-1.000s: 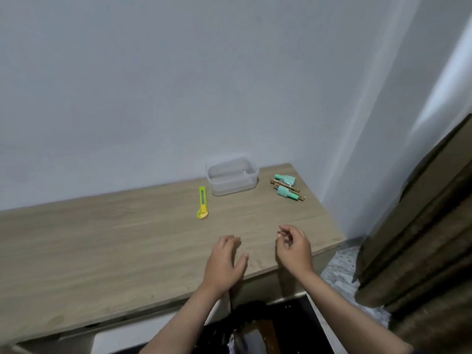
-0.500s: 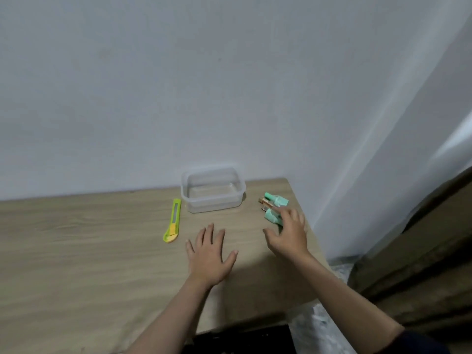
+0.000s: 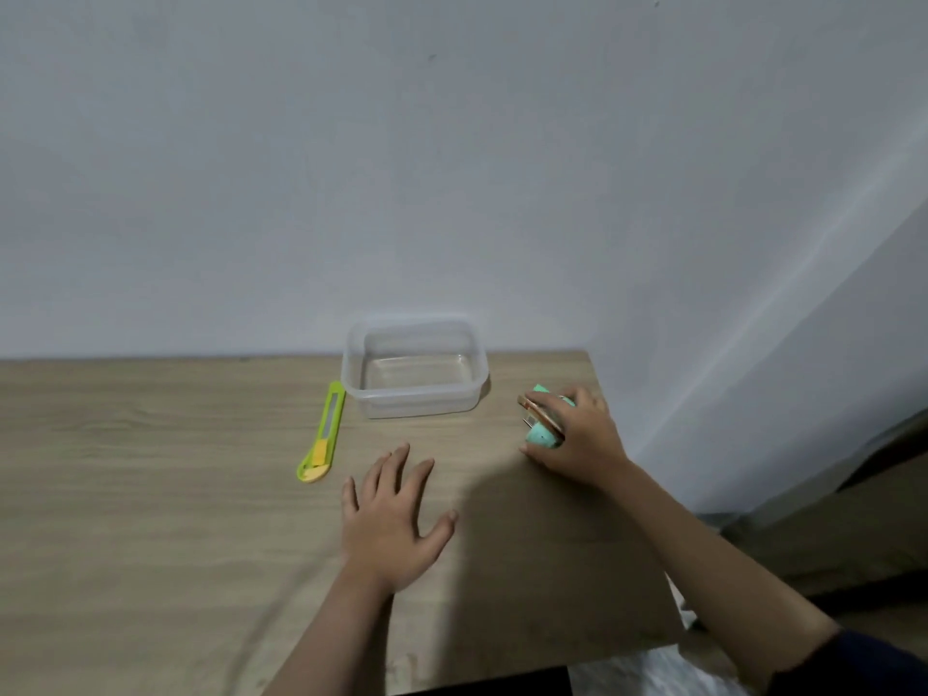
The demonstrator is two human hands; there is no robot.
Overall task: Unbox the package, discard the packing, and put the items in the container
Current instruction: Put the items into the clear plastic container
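Observation:
A clear plastic container (image 3: 415, 395) stands with nothing in it at the back of the wooden table (image 3: 150, 519), against the wall. To its right lie the teal and brown items (image 3: 541, 429), partly covered by my right hand (image 3: 582, 439), whose fingers are closed around them. My left hand (image 3: 389, 519) lies flat on the table with fingers spread, in front of the container, holding nothing.
A yellow-green utility knife (image 3: 324, 433) lies left of the container. The table's right edge runs just past my right hand. A brown curtain (image 3: 853, 519) hangs at the lower right, and the wall is close behind the container.
My right hand has reached forward to the teal items and closed on them. My left hand moved forward and flattened on the table. My head came closer and turned left.

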